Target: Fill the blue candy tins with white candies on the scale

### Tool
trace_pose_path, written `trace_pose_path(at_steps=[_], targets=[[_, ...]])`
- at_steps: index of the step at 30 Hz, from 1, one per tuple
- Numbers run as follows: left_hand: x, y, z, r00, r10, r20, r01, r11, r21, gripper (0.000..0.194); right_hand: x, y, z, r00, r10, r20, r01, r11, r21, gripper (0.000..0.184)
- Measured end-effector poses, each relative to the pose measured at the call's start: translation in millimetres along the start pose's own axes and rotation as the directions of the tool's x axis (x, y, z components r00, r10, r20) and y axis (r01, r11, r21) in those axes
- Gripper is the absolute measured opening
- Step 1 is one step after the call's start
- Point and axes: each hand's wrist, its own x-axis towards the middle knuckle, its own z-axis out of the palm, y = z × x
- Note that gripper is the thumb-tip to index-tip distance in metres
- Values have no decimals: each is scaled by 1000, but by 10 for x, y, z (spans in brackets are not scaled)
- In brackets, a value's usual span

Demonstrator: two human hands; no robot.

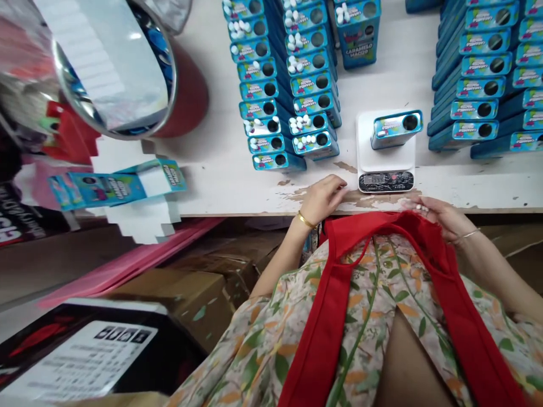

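Observation:
A white digital scale [386,161] stands near the table's front edge. On it is one blue candy tin [396,141], upright, with a round dark opening on top and a white candy lying beside that opening. My left hand [322,199] rests at the table edge left of the scale, its fingers loosely bent and apart, with nothing visible in them. Just right of and below the scale, my right hand [447,217] has its fingers closed on a few small white candies [419,208]. The red apron partly hides that hand.
Two rows of blue tins [267,161] topped with white candies stand left of the scale; more tins [475,130] fill the right. A single tin [360,45] stands behind. At left are a large red bucket [189,90] and a flattened printed carton [110,189]. Cardboard boxes [182,294] sit below.

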Motion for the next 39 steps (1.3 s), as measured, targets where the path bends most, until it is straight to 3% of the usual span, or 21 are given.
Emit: trace_pose_path(at_steps=[3, 6, 8, 10, 13, 16, 19, 24, 26, 28, 31, 32, 33, 34, 36, 38, 39], targets=[[-15, -26, 18, 1000, 12, -9, -12, 1000, -11, 31, -92, -219, 18, 998, -60, -19, 58, 994, -96, 13], [18, -32, 19, 999, 29, -21, -29, 999, -13, 31, -162, -614, 219, 953, -290, 90, 304, 912, -275, 20], [47, -26, 10, 999, 43, -22, -44, 999, -19, 30, -170, -894, 414, 850, -498, 172, 520, 742, -423, 17], [69, -19, -3, 998, 59, -23, -59, 998, -26, 30, -143, -1127, 603, 718, -650, 249, 650, 497, -574, 11], [78, -15, -21, 997, 70, -30, -71, 997, -26, 28, -57, -1345, 806, 588, -734, 341, 641, 166, -749, 6], [66, -16, -27, 997, 65, -30, -65, 998, -24, 29, 47, -1426, 895, 539, -729, 423, 579, -44, -814, 10], [62, -21, -26, 999, 49, -19, -49, 998, -29, 29, 118, -1411, 925, 487, -708, 512, 623, -128, -771, 14], [49, -17, -32, 997, 76, -8, -77, 995, -56, 26, 43, -1324, 896, 379, -764, 522, 683, -150, -715, 22], [26, -24, -41, 997, 83, -10, -83, 995, -59, 22, 11, -1401, 704, 329, -821, 467, 643, -168, -748, 27], [12, -64, -55, 997, 72, -12, -73, 995, -68, 17, 2, -1602, 279, 260, -904, 338, 555, -146, -819, 31], [27, -145, -88, 996, 85, -33, -87, 994, -61, 12, -40, -2012, -747, 115, -993, -4, 332, 42, -942, 30], [36, -161, -103, 995, 91, -44, -93, 994, -52, 12, -56, -2130, -1123, 82, -988, -127, 233, 143, -962, 30], [44, -169, -118, 994, 93, -49, -96, 995, -42, 12, -63, -2225, -1478, 82, -968, -236, 116, 245, -963, 33], [50, -172, -132, 994, 95, -49, -96, 995, -29, 14, -53, -2293, -1793, 132, -931, -340, -10, 342, -940, 40], [56, -172, -149, 996, 85, -33, -85, 996, 0, 19, 19, -2362, -2258, 296, -815, -499, -209, 454, -866, 59], [53, -184, -142, 998, 66, -18, -66, 998, 23, 24, 147, -2377, -2501, 427, -709, -562, -289, 482, -827, 71], [48, -195, -132, 998, 54, -11, -53, 998, 33, 26, 218, -2378, -2558, 464, -683, -564, -291, 484, -825, 71]])
